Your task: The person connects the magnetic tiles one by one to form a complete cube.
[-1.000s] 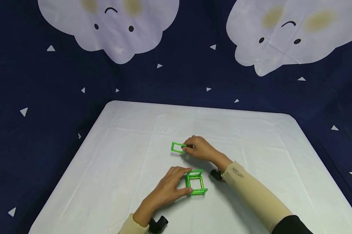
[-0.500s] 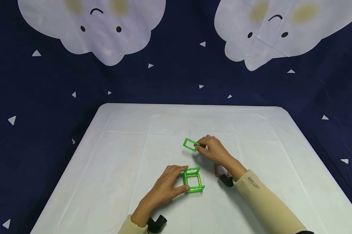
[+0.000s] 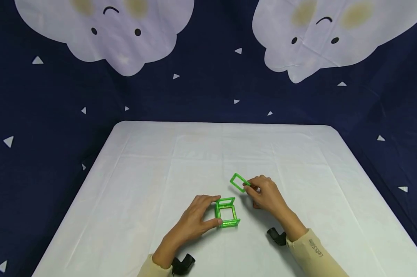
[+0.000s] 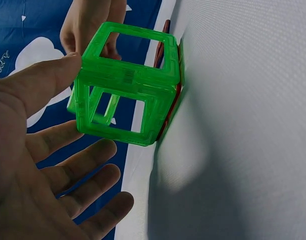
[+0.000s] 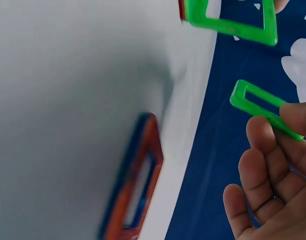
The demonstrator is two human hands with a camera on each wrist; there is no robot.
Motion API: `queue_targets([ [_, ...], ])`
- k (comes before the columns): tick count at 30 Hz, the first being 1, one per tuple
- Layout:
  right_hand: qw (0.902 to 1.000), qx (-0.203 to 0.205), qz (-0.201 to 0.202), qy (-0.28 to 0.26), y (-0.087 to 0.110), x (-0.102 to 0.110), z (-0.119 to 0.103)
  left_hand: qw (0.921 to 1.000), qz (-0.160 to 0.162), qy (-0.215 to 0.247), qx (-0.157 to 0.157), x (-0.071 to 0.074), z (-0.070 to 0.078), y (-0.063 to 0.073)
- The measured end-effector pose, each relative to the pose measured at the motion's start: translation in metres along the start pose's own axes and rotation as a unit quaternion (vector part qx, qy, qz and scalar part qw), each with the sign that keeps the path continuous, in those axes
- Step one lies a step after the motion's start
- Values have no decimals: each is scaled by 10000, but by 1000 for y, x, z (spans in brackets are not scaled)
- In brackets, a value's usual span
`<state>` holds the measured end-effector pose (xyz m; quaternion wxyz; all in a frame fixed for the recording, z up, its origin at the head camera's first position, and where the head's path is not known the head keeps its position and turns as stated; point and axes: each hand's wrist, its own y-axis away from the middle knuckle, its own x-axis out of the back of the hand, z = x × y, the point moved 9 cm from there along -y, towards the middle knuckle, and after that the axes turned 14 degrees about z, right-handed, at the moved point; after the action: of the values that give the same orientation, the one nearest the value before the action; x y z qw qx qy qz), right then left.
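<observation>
A box of green see-through magnetic tiles (image 3: pixel 235 211) stands on the white table, its middle open from above. My left hand (image 3: pixel 198 215) holds it by the left side, thumb at the near corner and index finger at the far one. In the left wrist view the other fingers are spread below the box (image 4: pixel 125 75), and a red edge (image 4: pixel 169 120) shows along its base. My right hand (image 3: pixel 268 196) pinches a single green tile frame (image 3: pixel 233 179) by one edge, raised over the table to the right of and beyond the box.
A reddish tile frame (image 3: pixel 256 206) lies partly hidden under my right hand; in the right wrist view this frame (image 5: pixel 154 142) shows a blue part along it. The white table (image 3: pixel 153 173) ends at a dark blue cloud-patterned cloth (image 3: pixel 208 92).
My right hand has drawn to the right and nearer with the green tile frame, which has turned. The reddish frame came into sight beside the wrist. The left hand stays on the box.
</observation>
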<state>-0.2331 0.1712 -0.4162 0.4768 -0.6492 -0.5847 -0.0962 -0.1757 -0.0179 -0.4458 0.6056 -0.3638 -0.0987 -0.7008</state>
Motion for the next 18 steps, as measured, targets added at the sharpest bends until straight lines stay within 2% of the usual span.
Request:
queue_targets([
  [7, 9993, -223, 179, 253, 22, 7, 4, 10000, 57, 14, 3, 1, 0, 0],
  [18, 9971, -52, 420, 627, 41, 14, -4, 9999, 94, 102, -50, 2, 1, 0],
])
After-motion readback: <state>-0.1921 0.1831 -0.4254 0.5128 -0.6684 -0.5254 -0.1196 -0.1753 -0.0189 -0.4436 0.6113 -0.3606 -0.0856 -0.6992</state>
